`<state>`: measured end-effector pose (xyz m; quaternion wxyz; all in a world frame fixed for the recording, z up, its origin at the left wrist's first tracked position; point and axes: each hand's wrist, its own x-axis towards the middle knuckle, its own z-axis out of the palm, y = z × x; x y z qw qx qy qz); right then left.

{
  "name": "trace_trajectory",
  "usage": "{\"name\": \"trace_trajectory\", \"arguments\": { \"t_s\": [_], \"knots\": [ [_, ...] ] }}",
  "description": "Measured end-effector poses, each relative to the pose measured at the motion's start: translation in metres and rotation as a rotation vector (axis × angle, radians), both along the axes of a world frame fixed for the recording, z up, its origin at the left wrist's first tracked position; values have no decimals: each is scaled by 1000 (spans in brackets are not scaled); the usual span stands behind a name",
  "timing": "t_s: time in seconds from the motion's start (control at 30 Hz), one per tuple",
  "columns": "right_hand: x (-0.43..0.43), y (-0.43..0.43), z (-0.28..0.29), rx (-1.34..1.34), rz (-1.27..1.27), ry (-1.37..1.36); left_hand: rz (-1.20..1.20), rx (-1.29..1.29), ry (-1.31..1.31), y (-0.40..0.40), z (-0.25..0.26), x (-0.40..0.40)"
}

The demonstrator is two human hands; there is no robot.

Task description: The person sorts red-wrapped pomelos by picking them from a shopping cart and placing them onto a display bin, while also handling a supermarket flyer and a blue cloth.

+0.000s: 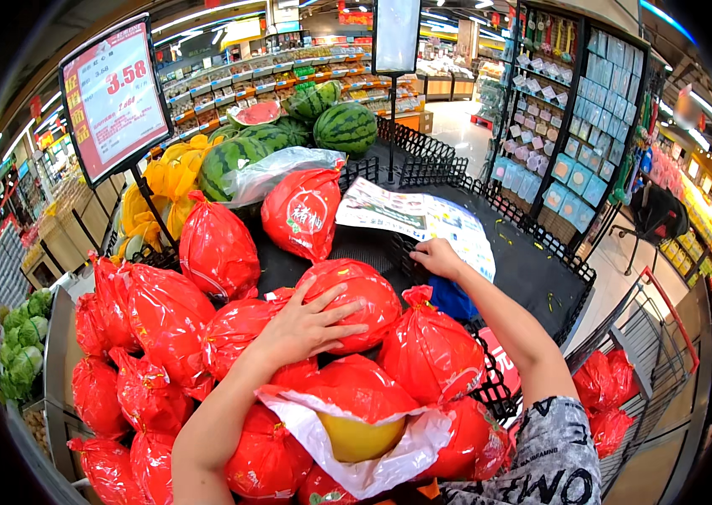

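Observation:
My left hand [311, 319] lies with fingers spread on top of a red plastic-wrapped pomelo [356, 290]. My right hand [438, 257] is curled at the end of a black plastic lattice divider [403, 249], its fingertips partly hidden. Beside that hand, a printed paper flyer [419, 214] lies on the black display surface. Something blue [452, 298] shows under my right forearm. Close to me, one torn wrapper [387, 470] exposes a yellow pomelo [362, 439]. Another red-wrapped pomelo [302, 211] sits farther back, apart from the heap.
Watermelons [346, 129] and yellow-netted fruit [169, 183] stand behind the heap. A price sign [114, 101] rises at left. A shopping cart [637, 366] holding red bags is at right. A black lattice fence [539, 237] edges the stand, beside a hanging-goods rack [574, 113].

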<state>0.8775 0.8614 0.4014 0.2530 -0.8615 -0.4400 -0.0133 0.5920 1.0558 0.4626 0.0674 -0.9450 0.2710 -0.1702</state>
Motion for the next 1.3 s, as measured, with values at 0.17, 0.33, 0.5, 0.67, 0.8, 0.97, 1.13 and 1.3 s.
{"name": "trace_trajectory", "arguments": {
  "t_s": [0.17,0.33,0.5,0.67,0.8,0.97,1.13,1.3],
  "knots": [
    [37,-5,31,-367,-10,55,-8,-3,1,1,-1,6],
    [-32,98,93,16,-117,-518,18,-25,35,8,1,-3],
    [29,202,64,32,-157,32,-3,-42,55,7,-1,0],
    [31,226,15,469,-100,792,-27,-72,43,5,-5,5],
    [-7,214,29,380,35,155,-28,-102,64,4,-5,6],
    [-72,219,37,139,315,-332,5,-98,70,6,-2,1],
    [-5,235,43,521,47,102,-9,-87,39,4,-1,6],
    [14,264,42,293,-108,75,9,-106,53,7,-2,1]
  ]
}}
